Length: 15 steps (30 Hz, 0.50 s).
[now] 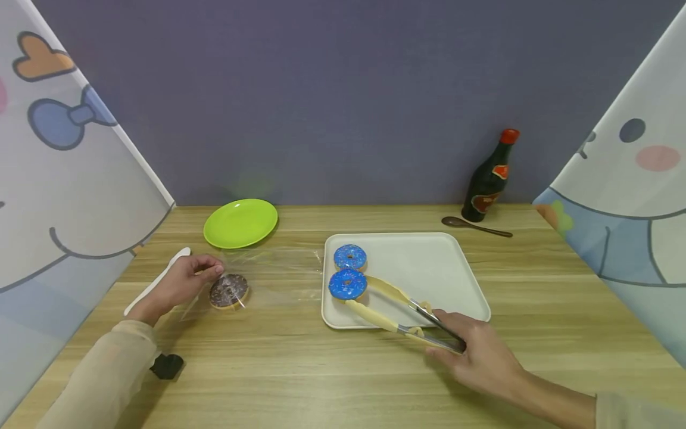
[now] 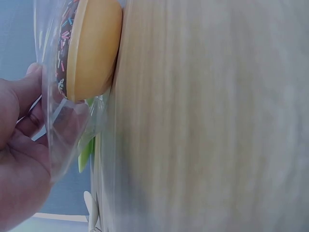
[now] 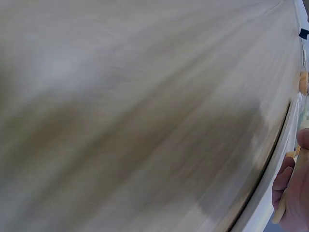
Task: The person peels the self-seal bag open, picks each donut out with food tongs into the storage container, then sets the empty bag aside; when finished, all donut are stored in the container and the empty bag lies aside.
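My left hand [image 1: 184,279] pinches the edge of a clear plastic bag [image 1: 286,292] between thumb and fingers. Inside the bag, near that hand, lies a chocolate-topped donut [image 1: 227,290]; the left wrist view shows its sprinkles and plain side [image 2: 94,50]. With my right hand [image 1: 485,357] I grip a pair of tongs [image 1: 377,316] with pale yellow tips. The tips lie on either side of the nearer blue donut [image 1: 341,292], at the left end of the white tray [image 1: 423,262]. A second blue donut [image 1: 342,251] sits right behind it.
A lime green plate [image 1: 241,223] stands at the back left. Back right are a dark bottle [image 1: 485,185] and a brown spoon [image 1: 479,226]. A white utensil [image 1: 171,262] lies behind my left wrist, and a small black object [image 1: 167,366] by my left sleeve.
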Available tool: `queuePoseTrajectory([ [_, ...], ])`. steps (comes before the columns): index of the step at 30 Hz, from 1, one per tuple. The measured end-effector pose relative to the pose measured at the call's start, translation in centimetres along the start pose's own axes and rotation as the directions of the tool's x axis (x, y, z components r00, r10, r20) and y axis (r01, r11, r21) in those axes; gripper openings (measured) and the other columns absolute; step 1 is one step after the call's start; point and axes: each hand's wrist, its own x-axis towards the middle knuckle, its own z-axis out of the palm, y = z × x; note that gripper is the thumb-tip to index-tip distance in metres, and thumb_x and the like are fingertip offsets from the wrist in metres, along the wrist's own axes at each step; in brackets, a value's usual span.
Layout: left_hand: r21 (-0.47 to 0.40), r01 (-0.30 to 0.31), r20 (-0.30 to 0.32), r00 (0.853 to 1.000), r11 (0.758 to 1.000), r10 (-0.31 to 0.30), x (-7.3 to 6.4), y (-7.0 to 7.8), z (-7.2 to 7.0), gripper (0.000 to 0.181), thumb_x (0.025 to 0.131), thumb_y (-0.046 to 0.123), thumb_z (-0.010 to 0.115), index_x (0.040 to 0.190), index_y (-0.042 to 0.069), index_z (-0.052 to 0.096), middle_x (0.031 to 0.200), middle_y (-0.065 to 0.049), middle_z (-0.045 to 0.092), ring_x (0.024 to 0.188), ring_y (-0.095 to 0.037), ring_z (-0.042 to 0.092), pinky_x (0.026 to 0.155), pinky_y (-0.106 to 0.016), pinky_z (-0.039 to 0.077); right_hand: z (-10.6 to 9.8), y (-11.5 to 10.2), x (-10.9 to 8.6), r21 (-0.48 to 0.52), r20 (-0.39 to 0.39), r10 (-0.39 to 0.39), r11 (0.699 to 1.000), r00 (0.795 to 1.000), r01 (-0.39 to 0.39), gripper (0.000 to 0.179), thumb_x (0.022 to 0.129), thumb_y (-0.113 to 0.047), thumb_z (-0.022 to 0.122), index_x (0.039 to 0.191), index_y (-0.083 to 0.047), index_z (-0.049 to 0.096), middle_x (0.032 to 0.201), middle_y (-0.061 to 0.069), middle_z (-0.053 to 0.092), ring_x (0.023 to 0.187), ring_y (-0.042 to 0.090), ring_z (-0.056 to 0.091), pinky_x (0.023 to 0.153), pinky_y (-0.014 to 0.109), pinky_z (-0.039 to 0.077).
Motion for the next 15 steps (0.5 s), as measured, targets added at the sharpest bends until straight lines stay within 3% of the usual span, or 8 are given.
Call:
queuePoseTrajectory([
  [5,-0.033,0.008,0.003,1.0,0.999,-0.008,-0.2,-0.1,0.0,0.014,0.094,0.005,0.058,0.094,-0.008,0.064,0.091,-0.013,0.065,0.081,0.0,0.058,0.068,-0.018,0.047,-0.9,1.4,-1.5,-0.041,-0.025,0.022,0.999,0.999,-0.023,0.059,0.062,-0.021,0.089,0.113,0.0,0.067,0.106,0.009,0.068,0.092,0.024,0.064,0.081,0.009,0.039],
  [15,-0.033,0.012,0.007,1.0,0.999,-0.012,-0.1,-0.1,0.2,0.015,0.095,0.004,0.057,0.095,-0.009,0.063,0.091,-0.016,0.064,0.079,-0.003,0.059,0.068,-0.02,0.049,-2.4,3.6,-2.6,-0.108,-0.062,0.066,0.991,0.996,-0.072,0.06,0.059,-0.021,0.09,0.11,0.002,0.068,0.102,0.012,0.069,0.083,0.017,0.063,0.064,0.012,0.041],
])
